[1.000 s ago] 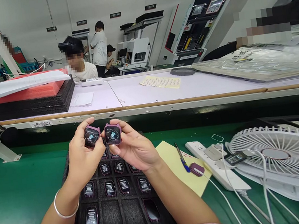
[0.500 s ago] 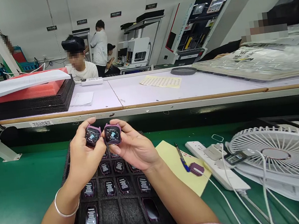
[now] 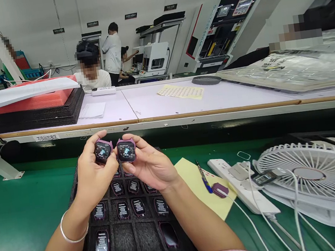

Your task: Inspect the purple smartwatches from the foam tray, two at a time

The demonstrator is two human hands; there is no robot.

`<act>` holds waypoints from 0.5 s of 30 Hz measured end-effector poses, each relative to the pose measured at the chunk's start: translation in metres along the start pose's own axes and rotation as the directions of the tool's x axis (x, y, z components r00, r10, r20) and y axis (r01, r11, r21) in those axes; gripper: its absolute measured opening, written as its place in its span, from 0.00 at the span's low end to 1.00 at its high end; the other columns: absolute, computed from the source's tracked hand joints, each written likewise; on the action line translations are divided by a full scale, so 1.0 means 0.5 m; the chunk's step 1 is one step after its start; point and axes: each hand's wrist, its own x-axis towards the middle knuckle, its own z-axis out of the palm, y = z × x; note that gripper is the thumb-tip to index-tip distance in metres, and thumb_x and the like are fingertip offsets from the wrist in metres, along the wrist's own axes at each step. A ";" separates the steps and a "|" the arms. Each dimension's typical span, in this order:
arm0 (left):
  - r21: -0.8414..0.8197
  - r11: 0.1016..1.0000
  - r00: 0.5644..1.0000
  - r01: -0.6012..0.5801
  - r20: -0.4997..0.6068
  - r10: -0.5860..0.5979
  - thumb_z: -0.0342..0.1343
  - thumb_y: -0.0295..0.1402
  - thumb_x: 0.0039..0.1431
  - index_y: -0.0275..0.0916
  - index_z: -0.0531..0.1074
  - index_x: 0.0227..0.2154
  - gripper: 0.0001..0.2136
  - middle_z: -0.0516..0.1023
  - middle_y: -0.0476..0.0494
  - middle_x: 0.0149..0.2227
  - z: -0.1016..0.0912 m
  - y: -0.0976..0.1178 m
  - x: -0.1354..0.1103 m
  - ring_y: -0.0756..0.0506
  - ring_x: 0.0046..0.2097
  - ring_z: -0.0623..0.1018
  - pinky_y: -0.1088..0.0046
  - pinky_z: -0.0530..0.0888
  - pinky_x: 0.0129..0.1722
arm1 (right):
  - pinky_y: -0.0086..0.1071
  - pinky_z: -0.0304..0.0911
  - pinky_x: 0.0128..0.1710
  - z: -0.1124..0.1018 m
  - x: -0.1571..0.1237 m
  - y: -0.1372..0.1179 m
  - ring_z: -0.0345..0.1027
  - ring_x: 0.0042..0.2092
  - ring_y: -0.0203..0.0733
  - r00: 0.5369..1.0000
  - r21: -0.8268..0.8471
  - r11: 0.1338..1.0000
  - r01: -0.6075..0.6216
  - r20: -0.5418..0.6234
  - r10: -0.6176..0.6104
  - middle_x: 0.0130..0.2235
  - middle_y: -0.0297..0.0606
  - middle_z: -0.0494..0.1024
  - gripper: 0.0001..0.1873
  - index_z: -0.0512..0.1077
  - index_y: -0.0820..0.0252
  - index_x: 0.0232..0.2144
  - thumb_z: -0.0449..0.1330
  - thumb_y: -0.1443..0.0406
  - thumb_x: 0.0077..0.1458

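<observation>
Two purple-cased smartwatches without straps are held side by side above a black foam tray. My left hand pinches the left smartwatch between thumb and fingers. The right smartwatch is gripped at its edge by my right hand. Both screens are lit and show a similar dial-like picture with a blue figure. In the tray below, several more watches sit in square pockets, most with lines of white text; one watch at the lower right has a dark screen. My forearms hide part of the tray.
To the right lie a yellow sheet, a pen, a purple charging puck, a white power strip with cables and a white fan. A raised shelf runs behind, with foam stacks at left. Co-workers sit and stand beyond.
My hands and both smartwatches stay almost still. In the background, the seated co-worker's head has tipped down, and another person's arm now reaches toward the white machine.
</observation>
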 end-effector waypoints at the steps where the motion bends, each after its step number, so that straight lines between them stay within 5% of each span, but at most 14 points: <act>1: -0.007 1.000 1.000 0.008 -0.001 -0.008 0.59 0.34 0.52 0.36 0.73 0.51 0.22 0.73 0.50 0.31 0.000 0.001 0.000 0.51 0.28 0.72 0.76 0.71 0.28 | 0.32 0.63 0.30 0.000 0.000 0.000 0.62 0.27 0.33 1.000 0.010 1.000 -0.003 0.000 0.003 0.41 0.36 0.79 0.19 0.73 0.51 0.46 0.70 0.61 0.52; 15: 0.004 1.000 0.999 0.000 0.033 0.000 0.60 0.32 0.53 0.38 0.72 0.51 0.21 0.75 0.49 0.33 -0.003 0.003 0.000 0.52 0.28 0.71 0.77 0.70 0.28 | 0.32 0.66 0.31 -0.002 -0.005 -0.003 0.64 0.27 0.33 1.000 -0.032 0.999 0.011 0.015 -0.010 0.41 0.35 0.78 0.19 0.73 0.51 0.48 0.69 0.60 0.54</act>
